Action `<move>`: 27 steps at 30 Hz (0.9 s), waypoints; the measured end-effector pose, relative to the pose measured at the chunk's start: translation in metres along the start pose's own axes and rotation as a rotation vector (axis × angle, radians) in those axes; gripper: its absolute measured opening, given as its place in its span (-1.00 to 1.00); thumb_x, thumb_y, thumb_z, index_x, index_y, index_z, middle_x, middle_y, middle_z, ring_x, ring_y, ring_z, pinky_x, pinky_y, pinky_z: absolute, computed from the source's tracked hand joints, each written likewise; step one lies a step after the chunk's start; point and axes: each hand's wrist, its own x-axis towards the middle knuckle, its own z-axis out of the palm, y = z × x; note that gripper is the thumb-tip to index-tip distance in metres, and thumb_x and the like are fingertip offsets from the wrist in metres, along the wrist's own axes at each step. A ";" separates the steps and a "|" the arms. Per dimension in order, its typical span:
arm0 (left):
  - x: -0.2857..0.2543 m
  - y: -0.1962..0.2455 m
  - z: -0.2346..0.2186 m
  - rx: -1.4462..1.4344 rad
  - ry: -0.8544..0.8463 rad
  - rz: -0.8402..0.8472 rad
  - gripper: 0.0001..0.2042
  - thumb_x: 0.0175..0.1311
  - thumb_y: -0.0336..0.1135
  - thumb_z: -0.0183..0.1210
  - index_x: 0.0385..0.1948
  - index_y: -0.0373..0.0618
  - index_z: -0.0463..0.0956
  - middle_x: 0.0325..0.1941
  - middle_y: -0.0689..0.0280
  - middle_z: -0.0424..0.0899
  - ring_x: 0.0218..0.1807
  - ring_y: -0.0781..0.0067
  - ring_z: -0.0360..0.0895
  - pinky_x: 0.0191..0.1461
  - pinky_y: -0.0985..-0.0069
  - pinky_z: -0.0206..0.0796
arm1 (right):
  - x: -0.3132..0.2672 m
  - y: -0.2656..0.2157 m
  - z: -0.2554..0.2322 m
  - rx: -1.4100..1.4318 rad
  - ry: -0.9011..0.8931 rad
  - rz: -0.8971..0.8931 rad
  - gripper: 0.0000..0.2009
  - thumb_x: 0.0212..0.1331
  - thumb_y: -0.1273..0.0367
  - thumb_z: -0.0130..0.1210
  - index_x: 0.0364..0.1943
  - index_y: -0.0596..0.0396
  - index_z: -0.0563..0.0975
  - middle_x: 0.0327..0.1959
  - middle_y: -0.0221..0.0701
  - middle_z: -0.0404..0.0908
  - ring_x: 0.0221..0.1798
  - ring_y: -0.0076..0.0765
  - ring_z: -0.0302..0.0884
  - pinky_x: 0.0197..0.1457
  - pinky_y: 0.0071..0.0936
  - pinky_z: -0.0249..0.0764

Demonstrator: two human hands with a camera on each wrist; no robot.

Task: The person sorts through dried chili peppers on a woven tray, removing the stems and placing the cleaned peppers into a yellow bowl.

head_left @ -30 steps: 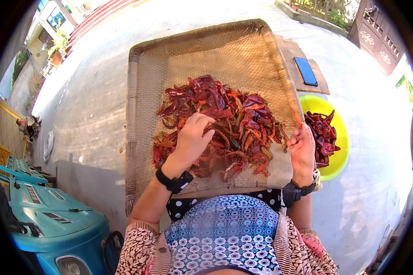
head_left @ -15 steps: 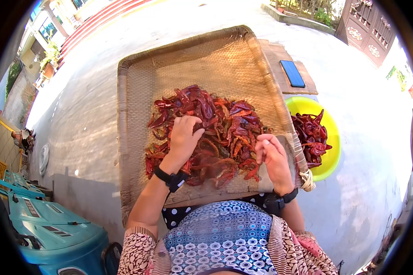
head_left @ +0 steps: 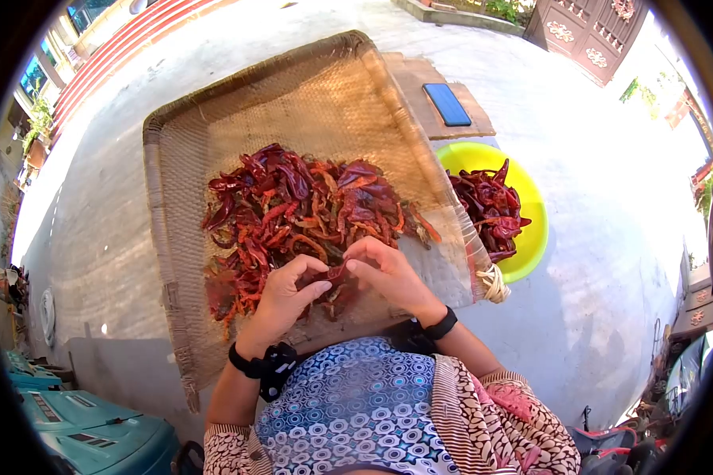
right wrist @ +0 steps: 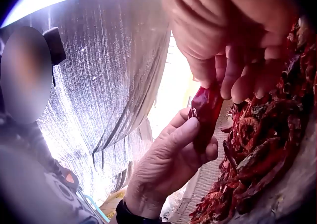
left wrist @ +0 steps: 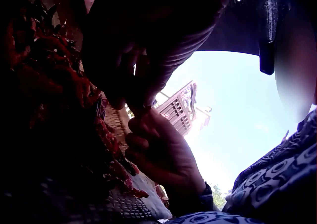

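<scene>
I see one dried chilli [head_left: 337, 274] pinched between my left hand [head_left: 281, 297] and right hand [head_left: 388, 277], long axis spanning both grips, above the woven tray's [head_left: 166, 237] near edge.

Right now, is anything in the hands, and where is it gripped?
One dried red chili, pinched between both hands: left hand at one end, right hand at the other, over the woven tray.
</scene>
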 end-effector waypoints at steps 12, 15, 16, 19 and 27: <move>-0.002 -0.011 -0.007 -0.196 0.243 0.087 -0.84 0.39 -0.28 0.13 -0.17 -0.15 0.54 -0.38 0.45 0.53 -0.37 0.71 0.41 -0.29 0.68 0.31 | -0.004 0.007 -0.078 0.664 0.469 -0.251 -0.83 0.35 0.28 0.06 -0.13 0.03 0.50 -0.37 -0.48 0.59 -0.46 -0.56 0.45 -0.32 -0.61 0.39; -0.003 -0.008 -0.002 -0.102 0.118 0.072 -0.82 0.41 -0.30 0.08 -0.09 -0.16 0.52 -0.36 0.45 0.56 -0.39 0.73 0.39 -0.35 0.70 0.28 | -0.003 0.001 -0.091 0.980 0.476 -0.210 -0.78 0.36 0.25 0.05 -0.04 0.02 0.49 -0.33 -0.49 0.59 -0.43 -0.56 0.46 -0.32 -0.61 0.40; -0.001 -0.007 0.000 -0.059 0.098 0.095 -0.83 0.41 -0.36 0.06 -0.06 -0.16 0.51 -0.35 0.43 0.58 -0.37 0.69 0.44 -0.35 0.66 0.31 | -0.004 0.003 -0.088 0.921 0.456 -0.184 -0.77 0.36 0.24 0.04 -0.03 0.03 0.49 -0.31 -0.49 0.60 -0.42 -0.56 0.47 -0.32 -0.61 0.41; 0.003 0.004 0.006 0.012 0.052 0.037 -0.83 0.40 -0.36 0.07 -0.09 -0.18 0.51 -0.39 0.42 0.55 -0.38 0.67 0.45 -0.27 0.67 0.35 | -0.007 0.000 -0.061 0.478 0.268 -0.063 -0.75 0.37 0.25 0.04 0.00 0.06 0.47 -0.28 -0.50 0.59 -0.38 -0.59 0.48 -0.30 -0.62 0.42; 0.021 0.012 0.002 0.118 -0.084 -0.076 -0.86 0.37 -0.38 0.09 -0.16 -0.23 0.51 -0.34 0.38 0.61 -0.30 0.63 0.50 -0.20 0.61 0.38 | 0.004 0.004 0.000 0.012 -0.032 0.014 -0.84 0.33 0.33 0.09 -0.16 0.12 0.50 -0.37 -0.54 0.53 -0.40 -0.69 0.44 -0.33 -0.69 0.39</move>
